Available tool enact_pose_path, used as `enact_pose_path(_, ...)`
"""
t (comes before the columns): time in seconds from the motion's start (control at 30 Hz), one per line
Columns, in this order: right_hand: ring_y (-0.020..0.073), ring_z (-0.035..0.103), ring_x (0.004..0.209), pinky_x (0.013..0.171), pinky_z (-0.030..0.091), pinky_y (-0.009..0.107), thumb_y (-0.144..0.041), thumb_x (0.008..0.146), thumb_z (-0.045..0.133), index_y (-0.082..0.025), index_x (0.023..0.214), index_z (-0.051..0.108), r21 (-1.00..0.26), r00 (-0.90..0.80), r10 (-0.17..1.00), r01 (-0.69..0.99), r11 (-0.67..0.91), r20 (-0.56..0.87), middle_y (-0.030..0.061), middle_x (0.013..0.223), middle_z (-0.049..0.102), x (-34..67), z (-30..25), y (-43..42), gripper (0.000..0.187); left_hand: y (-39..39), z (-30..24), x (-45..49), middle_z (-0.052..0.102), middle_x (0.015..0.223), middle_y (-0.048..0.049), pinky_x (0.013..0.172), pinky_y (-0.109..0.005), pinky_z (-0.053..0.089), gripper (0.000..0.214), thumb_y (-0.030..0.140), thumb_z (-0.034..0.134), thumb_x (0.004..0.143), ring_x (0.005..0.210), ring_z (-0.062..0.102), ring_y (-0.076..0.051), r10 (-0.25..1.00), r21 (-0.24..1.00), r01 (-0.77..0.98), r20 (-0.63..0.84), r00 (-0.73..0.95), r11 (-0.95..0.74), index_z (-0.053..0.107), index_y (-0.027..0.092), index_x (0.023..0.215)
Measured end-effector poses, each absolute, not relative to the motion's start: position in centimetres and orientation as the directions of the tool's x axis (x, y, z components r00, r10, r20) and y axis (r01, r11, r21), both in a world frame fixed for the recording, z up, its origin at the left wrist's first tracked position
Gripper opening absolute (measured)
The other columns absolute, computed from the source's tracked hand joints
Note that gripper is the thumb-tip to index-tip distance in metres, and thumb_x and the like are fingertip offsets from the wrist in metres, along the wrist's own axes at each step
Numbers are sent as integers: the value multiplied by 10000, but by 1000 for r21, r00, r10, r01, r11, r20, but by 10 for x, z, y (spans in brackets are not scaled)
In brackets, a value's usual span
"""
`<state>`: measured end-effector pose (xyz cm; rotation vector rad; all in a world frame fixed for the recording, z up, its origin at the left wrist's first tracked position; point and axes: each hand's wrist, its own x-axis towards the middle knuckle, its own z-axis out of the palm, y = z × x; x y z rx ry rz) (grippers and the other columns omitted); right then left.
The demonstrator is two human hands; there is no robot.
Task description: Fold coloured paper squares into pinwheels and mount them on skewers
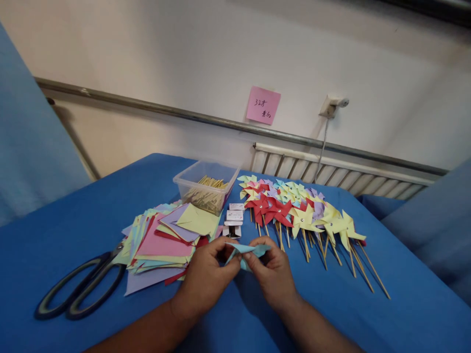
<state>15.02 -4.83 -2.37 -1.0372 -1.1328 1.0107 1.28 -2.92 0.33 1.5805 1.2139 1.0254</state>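
Between my two hands, above the blue-covered table (pixel 154 323), is a light blue piece of paper (pixel 246 249), partly folded, with points sticking up. My left hand (pixel 208 272) pinches its left side between thumb and fingers. On the other side my right hand (pixel 274 272) grips it, thumb pressed near the middle. My fingers cover much of the paper. Just beyond my hands stand small white boxes (pixel 234 215), the nearest one open with dark contents. Left of my left hand lies a pile of coloured paper sheets (pixel 165 240), several with cuts in them.
Scissors (pixel 88 284) lie at the left, blades under the paper pile. Behind it stands a clear plastic box (pixel 191 184) of wooden sticks (pixel 209 189). Several finished paper pinwheels (pixel 303 220) on sticks cover the right side. A radiator (pixel 294 166) and wall rail (pixel 176 110) are behind.
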Motion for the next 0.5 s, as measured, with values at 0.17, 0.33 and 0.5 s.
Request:
enact_pose_path(0.17,158,625,771,750,476,300,-292,726,722,-202,887,665,-910,1,990,-394,128,139,15,843,706,147,-24,-42,193,-26,-1,14,604,659,34,588,-228,413,108,233,631,710,632,532,-128,980,985,149,61,192,-90,635,185,806)
enact_pose_path(0.33,162,628,800,786,475,315,-294,749,708,-211,897,675,-926,27,986,-339,166,167,21,891,714,149,-26,-44,173,-26,-5,15,591,659,28,602,-238,407,100,262,637,719,646,528,-133,973,993,89,55,223,-77,632,182,779)
enact_pose_path(0.5,180,624,814,770,484,319,-309,771,679,-187,914,659,-959,60,984,-224,175,165,31,847,695,150,-28,-47,189,-25,0,17,565,607,38,559,-224,387,88,254,637,692,582,484,-114,979,999,46,0,204,-9,635,172,725)
